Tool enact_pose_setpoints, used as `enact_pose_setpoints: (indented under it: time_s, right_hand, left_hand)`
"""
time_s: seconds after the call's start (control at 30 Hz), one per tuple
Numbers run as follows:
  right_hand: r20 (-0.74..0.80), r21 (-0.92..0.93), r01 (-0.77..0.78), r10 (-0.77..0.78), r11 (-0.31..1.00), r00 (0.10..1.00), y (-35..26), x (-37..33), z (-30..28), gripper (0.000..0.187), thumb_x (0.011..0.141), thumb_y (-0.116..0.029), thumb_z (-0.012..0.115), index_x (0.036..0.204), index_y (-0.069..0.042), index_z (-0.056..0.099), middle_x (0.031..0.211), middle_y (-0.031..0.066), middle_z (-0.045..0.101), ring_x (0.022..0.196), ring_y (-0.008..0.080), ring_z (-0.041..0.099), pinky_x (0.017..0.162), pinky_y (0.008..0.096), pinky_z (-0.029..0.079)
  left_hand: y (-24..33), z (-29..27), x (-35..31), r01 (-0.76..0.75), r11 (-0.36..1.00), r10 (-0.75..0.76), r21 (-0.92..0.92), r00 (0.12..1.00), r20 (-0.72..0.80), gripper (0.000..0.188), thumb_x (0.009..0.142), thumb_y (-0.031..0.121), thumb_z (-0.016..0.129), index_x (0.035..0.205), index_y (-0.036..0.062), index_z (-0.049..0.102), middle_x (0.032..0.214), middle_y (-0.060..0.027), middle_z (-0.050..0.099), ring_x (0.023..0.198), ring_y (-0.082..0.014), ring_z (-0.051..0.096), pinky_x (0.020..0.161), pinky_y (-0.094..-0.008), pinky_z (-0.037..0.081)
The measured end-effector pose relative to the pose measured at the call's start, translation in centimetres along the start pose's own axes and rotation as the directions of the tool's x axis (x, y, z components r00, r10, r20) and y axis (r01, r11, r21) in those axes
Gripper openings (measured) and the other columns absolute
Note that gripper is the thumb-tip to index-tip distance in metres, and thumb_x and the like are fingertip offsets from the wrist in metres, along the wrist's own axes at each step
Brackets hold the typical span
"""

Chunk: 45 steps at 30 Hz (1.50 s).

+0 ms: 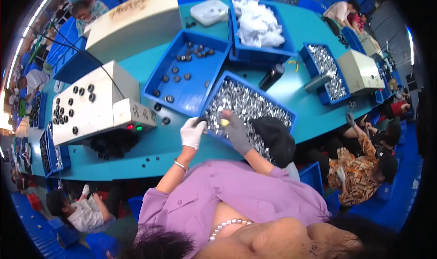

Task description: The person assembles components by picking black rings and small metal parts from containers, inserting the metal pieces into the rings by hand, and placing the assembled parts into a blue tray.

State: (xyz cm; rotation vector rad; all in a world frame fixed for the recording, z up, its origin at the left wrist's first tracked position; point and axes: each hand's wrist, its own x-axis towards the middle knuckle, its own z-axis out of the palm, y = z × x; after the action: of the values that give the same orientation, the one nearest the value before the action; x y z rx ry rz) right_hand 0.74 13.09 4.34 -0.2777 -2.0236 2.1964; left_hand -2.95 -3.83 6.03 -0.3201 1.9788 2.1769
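Observation:
My left hand [191,134], in a white glove, pinches a black ring [199,121] at the near left corner of a blue bin [282,105]. That bin is filled with small shiny metal parts [248,99]. Over its near edge is my right hand [237,134] in a grey glove, fingers drawn together toward the left hand; pink and yellow show at the fingertips. Whether a small part sits in those fingers cannot be made out. A dark cloth-like thing [275,138] lies over the bin's near right side.
Left stands a cream machine [98,106] with black rings on top. A blue bin [157,79] of scattered black rings lies beyond my hands. Farther back are a bin of white bags [259,22] and a clear tub [209,12]. A black bottle-like cylinder [271,77] lies right; co-workers sit around.

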Motion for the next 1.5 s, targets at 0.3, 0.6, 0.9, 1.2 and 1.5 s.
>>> enact_pose_setpoints:
  time_s: [0.3, 0.6, 0.9, 1.2, 1.5]
  right_hand:
    - [-0.613, -0.476, -0.259, -0.106, 0.841, 0.783, 2.2, 15.8, -16.0, 0.101, 0.069, -0.023, 0.084, 0.148, 0.002, 0.025, 0.142, 0.0274, 0.040, 0.132, 0.0416, 0.039, 0.110, 0.0420, 0.034]
    - [-0.694, -0.488, -0.185, -0.250, 0.853, 0.676, 5.0, 20.5, -17.3, 0.062, 0.061, -0.022, 0.089, 0.108, -0.005, 0.051, 0.097, 0.0178, 0.066, 0.094, 0.0380, 0.064, 0.083, 0.0475, 0.049]
    - [-0.161, -0.634, 0.450, -0.677, 0.629, 0.719, -7.7, 13.3, -12.4, 0.051, 0.065, -0.010, 0.083, 0.109, -0.005, 0.057, 0.092, 0.0103, 0.059, 0.088, 0.0274, 0.059, 0.082, 0.0369, 0.048]
    - [0.238, -0.269, 0.589, -0.539, 0.762, 0.808, -15.9, 4.8, -6.9, 0.063, 0.061, -0.018, 0.083, 0.118, -0.005, 0.058, 0.101, 0.0113, 0.062, 0.086, 0.0250, 0.063, 0.075, 0.0351, 0.050]
    - [0.328, -0.360, 0.636, -0.546, 0.682, 0.771, -17.1, 2.1, -4.0, 0.067, 0.064, -0.014, 0.083, 0.122, -0.003, 0.051, 0.105, 0.0144, 0.058, 0.095, 0.0322, 0.062, 0.081, 0.0387, 0.049]
  left_hand:
    - [-1.3, -1.0, 9.5, -0.261, 0.951, 0.282, 0.163, 0.952, -0.121, 0.072, 0.085, 0.004, 0.067, 0.147, -0.0015, 0.031, 0.143, -0.0178, 0.039, 0.124, -0.0282, 0.049, 0.097, -0.0334, 0.047]
    - [-0.3, 4.7, 4.4, -0.256, 0.935, 0.157, 0.247, 0.920, 0.359, 0.031, 0.090, 0.009, 0.065, 0.117, -0.0046, 0.065, 0.105, -0.0079, 0.070, 0.091, -0.0125, 0.065, 0.081, -0.0244, 0.052]
    - [11.2, 10.8, 3.0, -0.732, 0.624, 0.549, 0.273, 0.660, 0.513, 0.079, 0.073, 0.017, 0.079, 0.141, -0.0001, 0.043, 0.136, -0.0182, 0.052, 0.127, -0.0281, 0.052, 0.105, -0.0361, 0.042]
    - [16.7, 12.4, -0.5, -0.464, 0.886, 0.367, -0.008, 0.689, 0.624, 0.087, 0.067, 0.006, 0.078, 0.144, 0.0027, 0.038, 0.125, -0.0112, 0.058, 0.113, -0.0192, 0.057, 0.098, -0.0306, 0.046]
    - [19.4, 8.7, -5.2, -0.513, 0.859, 0.451, -0.001, 0.754, 0.478, 0.064, 0.069, 0.009, 0.076, 0.127, 0.0037, 0.050, 0.112, -0.0078, 0.063, 0.107, -0.0161, 0.059, 0.096, -0.0312, 0.045]
